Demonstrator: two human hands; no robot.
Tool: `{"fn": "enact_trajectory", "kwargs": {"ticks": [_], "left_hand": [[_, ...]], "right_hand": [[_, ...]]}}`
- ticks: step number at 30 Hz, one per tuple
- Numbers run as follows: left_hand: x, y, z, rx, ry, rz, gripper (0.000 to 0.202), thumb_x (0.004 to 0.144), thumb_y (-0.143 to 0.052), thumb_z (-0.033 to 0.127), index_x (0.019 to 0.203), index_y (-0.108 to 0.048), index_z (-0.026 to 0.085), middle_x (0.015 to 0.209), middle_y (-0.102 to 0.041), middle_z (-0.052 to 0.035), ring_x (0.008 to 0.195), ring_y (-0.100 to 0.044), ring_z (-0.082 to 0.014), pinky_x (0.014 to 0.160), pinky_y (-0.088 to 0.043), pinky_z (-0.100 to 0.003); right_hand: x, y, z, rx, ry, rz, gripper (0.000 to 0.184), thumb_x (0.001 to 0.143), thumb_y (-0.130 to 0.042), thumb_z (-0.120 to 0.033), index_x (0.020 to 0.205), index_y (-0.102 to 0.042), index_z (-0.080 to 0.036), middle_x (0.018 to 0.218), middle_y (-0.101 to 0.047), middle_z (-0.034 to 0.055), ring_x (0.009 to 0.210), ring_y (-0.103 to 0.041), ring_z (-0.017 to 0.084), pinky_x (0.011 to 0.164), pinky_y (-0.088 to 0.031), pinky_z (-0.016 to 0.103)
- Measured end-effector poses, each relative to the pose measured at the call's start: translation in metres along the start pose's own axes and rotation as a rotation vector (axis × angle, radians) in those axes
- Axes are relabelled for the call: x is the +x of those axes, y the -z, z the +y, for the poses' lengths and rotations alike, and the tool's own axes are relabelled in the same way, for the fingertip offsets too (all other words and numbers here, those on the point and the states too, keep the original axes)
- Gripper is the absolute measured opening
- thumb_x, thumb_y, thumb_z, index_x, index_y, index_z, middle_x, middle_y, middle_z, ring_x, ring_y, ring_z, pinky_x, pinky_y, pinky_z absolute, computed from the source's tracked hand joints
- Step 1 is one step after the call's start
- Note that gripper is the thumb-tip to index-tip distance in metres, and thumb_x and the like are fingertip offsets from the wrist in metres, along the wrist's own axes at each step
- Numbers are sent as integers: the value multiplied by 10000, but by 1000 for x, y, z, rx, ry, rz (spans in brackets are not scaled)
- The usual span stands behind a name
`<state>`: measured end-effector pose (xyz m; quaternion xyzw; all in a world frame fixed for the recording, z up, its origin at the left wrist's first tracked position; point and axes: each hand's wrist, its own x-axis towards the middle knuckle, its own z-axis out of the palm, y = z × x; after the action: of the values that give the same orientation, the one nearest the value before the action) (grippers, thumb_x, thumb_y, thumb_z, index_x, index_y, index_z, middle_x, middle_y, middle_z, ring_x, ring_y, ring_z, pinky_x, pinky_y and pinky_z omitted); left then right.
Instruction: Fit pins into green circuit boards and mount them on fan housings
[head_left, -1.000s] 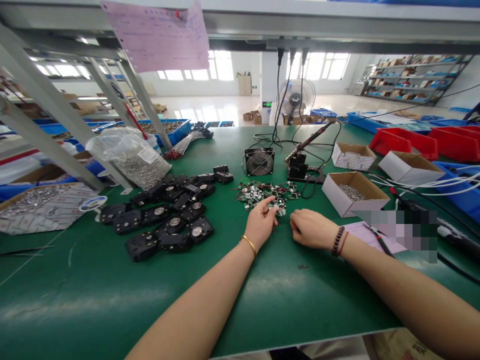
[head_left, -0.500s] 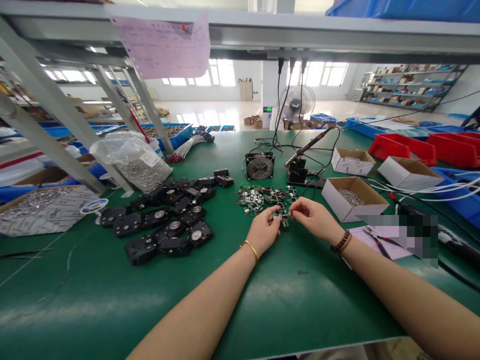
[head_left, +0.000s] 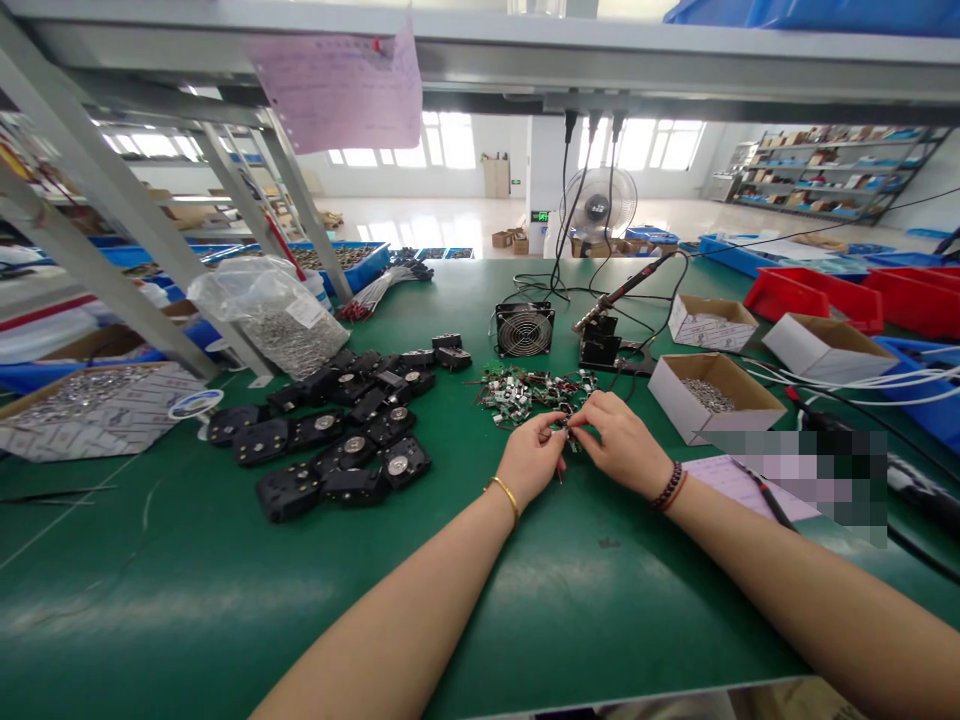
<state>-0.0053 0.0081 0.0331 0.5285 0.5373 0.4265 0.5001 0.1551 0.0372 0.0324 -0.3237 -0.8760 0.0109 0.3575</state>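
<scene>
My left hand (head_left: 531, 458) is closed in a pinch at the near edge of a pile of small circuit boards with white connectors and red and black wires (head_left: 517, 392). Between its fingertips is a small wired circuit board, mostly covered, with a red wire end hanging below. My right hand (head_left: 621, 442) meets it from the right, thumb and forefinger pinched at the same small part. The fingers hide exactly where they grip. Left of the hands lie several black motor-like housings (head_left: 354, 448) with round metal discs.
Behind the pile stand a small square fan (head_left: 524, 330) and a soldering iron (head_left: 626, 290) in its stand. A carton of metal parts (head_left: 712, 410) is at the right, near pliers (head_left: 765, 495) on pink paper. A bag of metal pieces (head_left: 281, 325) sits left, below the overhead shelf (head_left: 480, 65).
My right hand has moved left and its fingertips now meet those of my left hand. A red wire end now shows below the left fingers. The view has shifted slightly.
</scene>
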Motion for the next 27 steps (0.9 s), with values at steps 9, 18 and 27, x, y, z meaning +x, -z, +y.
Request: {"fn": "enact_trajectory", "kwargs": {"ticks": [9, 18, 27], "left_hand": [[5, 6, 2, -84, 32, 38, 386, 904, -499, 90, 1270, -536, -27, 501, -543, 3, 440, -485, -92, 446, -376, -160], [8, 11, -4, -181, -19, 81, 514, 842, -539, 206, 1295, -532, -37, 526, -540, -6, 466, -464, -102, 463, -358, -185], [4, 8, -2, -41, -45, 45, 557, 826, -554, 278, 1301, -538, -12, 532, -535, 5, 479, -458, -104, 482, -375, -192]], "right_hand": [[-4, 13, -7, -122, 23, -176, 335, 991, -435, -257, 1237, -655, -199, 1073, -535, 103, 934, -442, 231, 861, -402, 407], [4, 35, 12, -46, -89, -176, 460, 960, -497, -344, 1383, -517, -166, 1322, -526, 117, 1215, -469, 257, 1074, -365, 429], [5, 123, 115, -270, -1015, -506, 262, 916, -562, -267, 1061, -710, -107, 1120, -677, 119, 1015, -625, 225, 815, -441, 283]]}}
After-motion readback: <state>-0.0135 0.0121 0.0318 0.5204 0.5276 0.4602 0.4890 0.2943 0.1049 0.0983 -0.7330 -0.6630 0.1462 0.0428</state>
